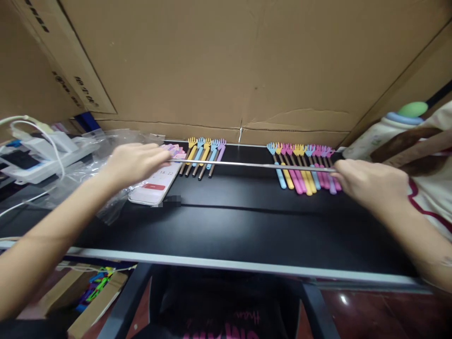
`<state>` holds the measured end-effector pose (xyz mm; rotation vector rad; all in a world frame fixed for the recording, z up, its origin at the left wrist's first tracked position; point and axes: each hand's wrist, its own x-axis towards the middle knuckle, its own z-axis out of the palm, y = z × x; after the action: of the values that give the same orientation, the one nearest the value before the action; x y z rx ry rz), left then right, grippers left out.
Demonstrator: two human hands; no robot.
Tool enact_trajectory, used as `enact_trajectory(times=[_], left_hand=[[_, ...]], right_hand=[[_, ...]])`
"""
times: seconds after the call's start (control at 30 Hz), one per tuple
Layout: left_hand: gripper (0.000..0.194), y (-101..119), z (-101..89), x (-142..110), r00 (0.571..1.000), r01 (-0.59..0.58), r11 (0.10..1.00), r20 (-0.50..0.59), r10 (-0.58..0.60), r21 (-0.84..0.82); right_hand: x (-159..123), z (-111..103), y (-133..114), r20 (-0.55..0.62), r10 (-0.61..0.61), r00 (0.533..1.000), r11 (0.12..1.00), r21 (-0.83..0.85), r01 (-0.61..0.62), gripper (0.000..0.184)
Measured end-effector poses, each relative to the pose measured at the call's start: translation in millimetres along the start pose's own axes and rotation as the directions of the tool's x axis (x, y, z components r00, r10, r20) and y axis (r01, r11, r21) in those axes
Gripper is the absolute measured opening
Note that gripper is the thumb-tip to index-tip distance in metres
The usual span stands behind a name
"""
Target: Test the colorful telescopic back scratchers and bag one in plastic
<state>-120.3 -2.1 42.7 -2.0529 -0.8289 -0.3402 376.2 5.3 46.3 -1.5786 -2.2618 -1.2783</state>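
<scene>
A slim, shiny metal rod (243, 164) spans the air above the smooth black surface (226, 235) near its far edge, gripped by the left hand (139, 162) and right hand (372, 183). Plastic-clawed sticks (309, 186) line that edge in two groups, the left beside a glossy phone (151, 192)

left fingers (161, 156), right fingers (342, 168) | gripping metal rod (243, 164) | above black table (229, 235)

L hand (136, 165) & R hand (372, 186) wide apart, fingers (160, 156) curled.
</scene>
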Motion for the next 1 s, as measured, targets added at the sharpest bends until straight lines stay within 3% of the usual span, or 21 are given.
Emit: enact_trajectory(times=[0.13,0.3,0.57,0.63,0.73,0.87,1.0], left_hand=[[0.045,-34,0.4,-42,0.971,0.176,0.982,0.156,-0.184,0.063],[0.042,-39,1.6,-50,0.955,0.195,0.971,0.2,-0.22,0.141],[0.031,-31,15.4,-45,0.99,0.133,0.983,0.038,-0.139,0.123],[0.026,-20,15.9,-36,0.996,0.086,0.986,-0.023,-0.083,0.142],[0.024,14,12.8,-1,0.995,-0.03,0.999,-0.091,0.032,0.027],[0.025,74,-0.7,61,0.991,-0.022,0.992,-0.136,0.005,-0.126],[0.023,107,-7.2,91,0.995,-0.002,0.974,-0.1,-0.021,-0.225]], right_hand=[[-25,27,45,0.121,0.045,0.992,0.999,-0.022,-0.043,0.032],[-30,35,54,0.209,0.145,0.967,0.989,-0.028,-0.143,0.029],[-33,31,51,0.14,-0.024,0.99,0.997,0.075,0.013,0.023],[-29,26,37,0.093,-0.086,0.992,0.99,0.117,0.075,0.025],[-10,6,-8,-0.023,-0.194,0.981,0.962,0.192,0.195,0.029],[24,-35,-82,-0.141,-0.262,0.955,0.923,0.252,0.29,0.035],[37,-59,-122,-0.171,-0.26,0.95,0.917,0.266,0.299,0.039]])
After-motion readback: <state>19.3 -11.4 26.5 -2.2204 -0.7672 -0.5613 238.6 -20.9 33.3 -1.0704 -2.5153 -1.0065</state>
